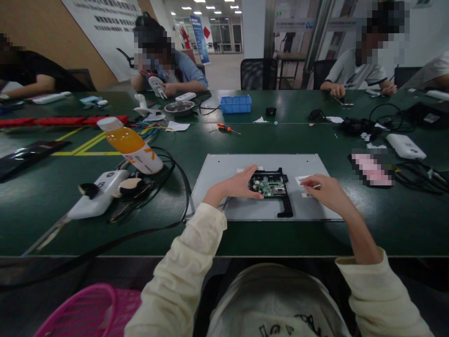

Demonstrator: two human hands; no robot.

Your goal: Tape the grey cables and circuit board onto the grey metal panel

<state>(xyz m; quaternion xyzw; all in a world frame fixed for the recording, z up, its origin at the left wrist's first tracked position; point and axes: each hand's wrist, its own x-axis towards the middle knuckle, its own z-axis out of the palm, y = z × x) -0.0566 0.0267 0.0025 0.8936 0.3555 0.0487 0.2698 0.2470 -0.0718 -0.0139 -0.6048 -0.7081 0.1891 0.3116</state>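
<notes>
The frame [287, 206] is gripped at its left end by the fingers of the left hand [235, 184]; beside them, the board [273, 188] appears already seated, left uncovered. By the bunched fingers of the right hand [325, 191], labels [300, 179] lie on the panel [315, 211]; whether anything is pinched cannot be told.

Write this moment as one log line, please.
Left hand: gripping left end of board | Right hand: beside label | Panel: under board | Screwdriver: beyond panel
</notes>
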